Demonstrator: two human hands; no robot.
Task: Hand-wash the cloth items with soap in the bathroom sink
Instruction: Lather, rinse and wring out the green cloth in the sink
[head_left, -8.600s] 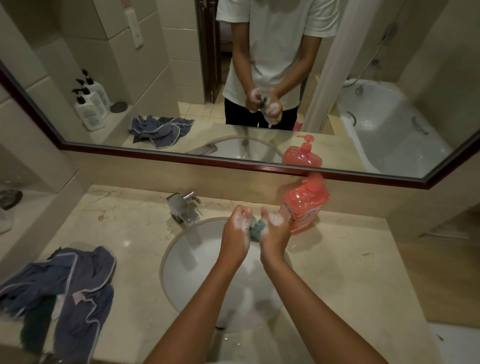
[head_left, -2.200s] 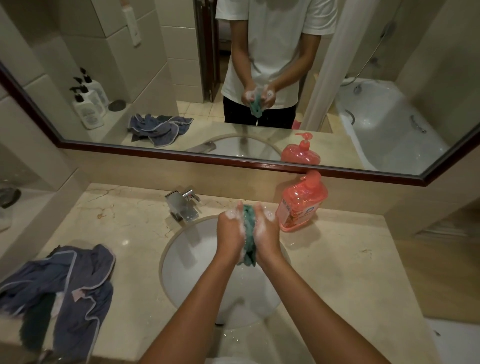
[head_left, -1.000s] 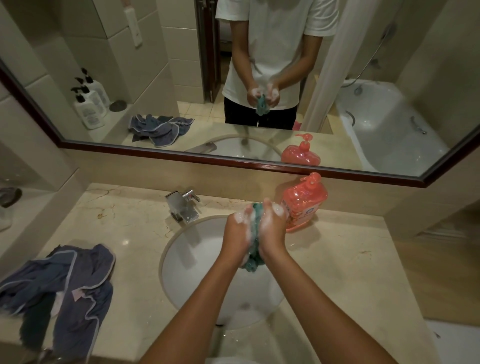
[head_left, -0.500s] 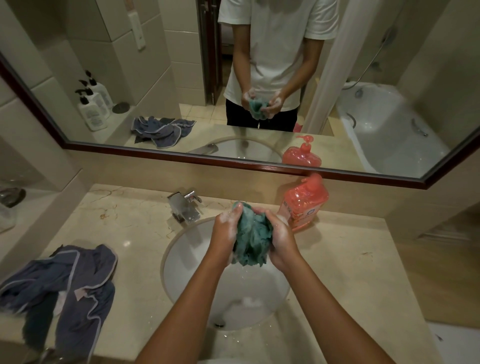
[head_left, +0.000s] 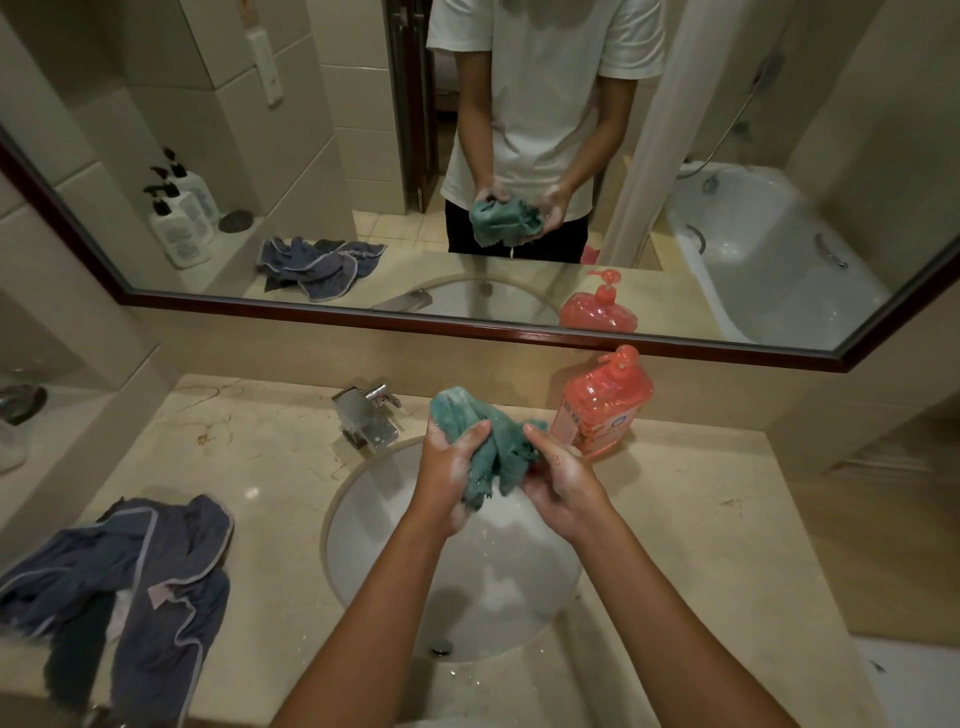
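head view, teal cloth (head_left: 488, 441) betw both hands

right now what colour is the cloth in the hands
Teal green cloth, clearest in the head view.

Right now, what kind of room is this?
A bathroom, likely a hotel's: a round sink with a tap, a wide mirror, and a bathtub reflected in it.

Cloth (head_left: 488, 447) above the sink (head_left: 363, 519); soap bottle (head_left: 602, 405) right, cloth pile (head_left: 135, 582) left.
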